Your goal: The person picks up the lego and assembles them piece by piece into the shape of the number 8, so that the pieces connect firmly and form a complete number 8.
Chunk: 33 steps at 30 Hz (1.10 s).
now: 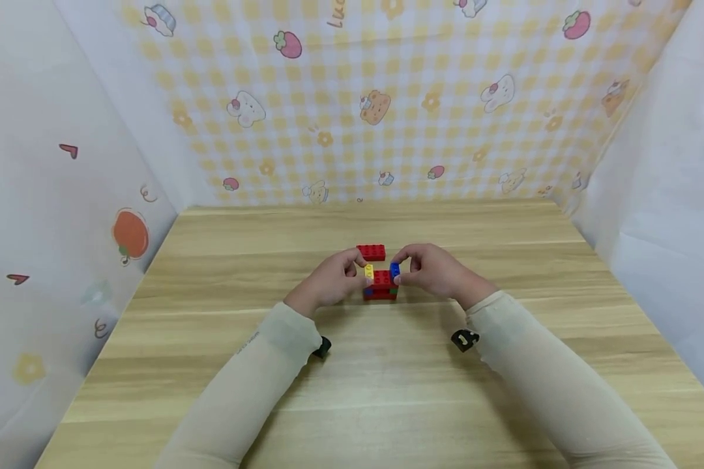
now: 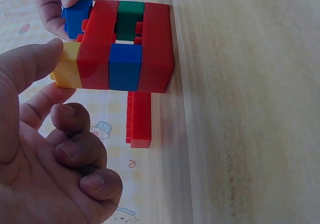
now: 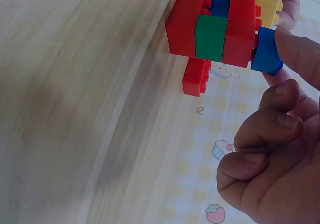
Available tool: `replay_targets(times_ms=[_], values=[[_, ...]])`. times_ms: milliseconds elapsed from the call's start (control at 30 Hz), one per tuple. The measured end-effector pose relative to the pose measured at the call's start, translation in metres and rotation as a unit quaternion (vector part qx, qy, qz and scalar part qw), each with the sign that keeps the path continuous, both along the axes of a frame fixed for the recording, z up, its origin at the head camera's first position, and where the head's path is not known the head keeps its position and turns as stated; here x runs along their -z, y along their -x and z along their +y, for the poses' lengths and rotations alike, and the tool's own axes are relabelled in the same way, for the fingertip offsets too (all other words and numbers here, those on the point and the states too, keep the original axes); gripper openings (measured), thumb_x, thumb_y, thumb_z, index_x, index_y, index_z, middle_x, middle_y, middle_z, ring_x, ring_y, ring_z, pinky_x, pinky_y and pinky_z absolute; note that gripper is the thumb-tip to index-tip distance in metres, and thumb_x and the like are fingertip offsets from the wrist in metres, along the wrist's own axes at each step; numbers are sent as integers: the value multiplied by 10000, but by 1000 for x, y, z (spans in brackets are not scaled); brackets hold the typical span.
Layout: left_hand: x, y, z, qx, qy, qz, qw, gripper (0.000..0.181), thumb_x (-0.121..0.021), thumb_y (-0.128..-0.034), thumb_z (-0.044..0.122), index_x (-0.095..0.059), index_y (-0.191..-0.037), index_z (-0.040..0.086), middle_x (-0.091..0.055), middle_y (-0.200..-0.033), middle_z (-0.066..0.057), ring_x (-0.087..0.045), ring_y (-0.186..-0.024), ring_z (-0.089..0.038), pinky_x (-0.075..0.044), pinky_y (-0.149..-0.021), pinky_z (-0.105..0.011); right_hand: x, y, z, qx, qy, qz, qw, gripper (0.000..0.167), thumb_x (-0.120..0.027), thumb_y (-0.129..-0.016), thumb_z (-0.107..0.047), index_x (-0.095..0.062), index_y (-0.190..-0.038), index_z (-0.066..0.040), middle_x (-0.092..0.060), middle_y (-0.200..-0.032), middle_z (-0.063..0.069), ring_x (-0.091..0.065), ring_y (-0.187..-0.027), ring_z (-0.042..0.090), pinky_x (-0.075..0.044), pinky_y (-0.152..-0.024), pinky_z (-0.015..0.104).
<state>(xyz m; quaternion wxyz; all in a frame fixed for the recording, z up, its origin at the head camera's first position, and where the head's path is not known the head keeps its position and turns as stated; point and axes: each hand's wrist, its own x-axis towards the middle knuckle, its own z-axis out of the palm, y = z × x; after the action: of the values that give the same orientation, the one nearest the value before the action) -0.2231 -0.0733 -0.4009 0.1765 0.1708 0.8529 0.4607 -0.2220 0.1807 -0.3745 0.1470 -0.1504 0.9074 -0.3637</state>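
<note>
A small stack of toy building bricks stands on the table: a red bottom brick (image 2: 157, 49), blue (image 2: 125, 67) and green (image 3: 210, 37) bricks as spacers, and a red upper brick (image 1: 382, 279). My left hand (image 1: 336, 279) pinches a yellow brick (image 2: 68, 64) at the left end of the upper brick, its faces meeting with no gap visible. Between thumb and index finger, my right hand (image 1: 437, 271) holds a blue brick (image 3: 267, 50) over the right end. That brick sits slightly tilted, with studs showing in a narrow gap beneath it.
Behind the stack lies a loose red brick (image 1: 371, 252) on the wooden table (image 1: 375, 391). A yellow checked cloth (image 1: 340, 78) hangs at the back, with white sheets (image 1: 669, 215) along the sides. Dark wrist devices (image 1: 465, 339) sit under both sleeves.
</note>
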Motion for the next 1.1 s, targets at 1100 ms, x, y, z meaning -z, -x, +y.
replay_targets(times_ms=[1100], values=[[1, 0, 1, -51, -54, 10, 10000, 227, -714, -1008, 244, -600, -1180, 150, -473, -793, -19, -446, -622, -175, -373, -572, -297, 17, -4, 5, 150, 928, -257, 9952, 312, -793, -958, -209, -703, -1245, -127, -513, -709, 13, -444, -592, 172, -383, -534, 281]])
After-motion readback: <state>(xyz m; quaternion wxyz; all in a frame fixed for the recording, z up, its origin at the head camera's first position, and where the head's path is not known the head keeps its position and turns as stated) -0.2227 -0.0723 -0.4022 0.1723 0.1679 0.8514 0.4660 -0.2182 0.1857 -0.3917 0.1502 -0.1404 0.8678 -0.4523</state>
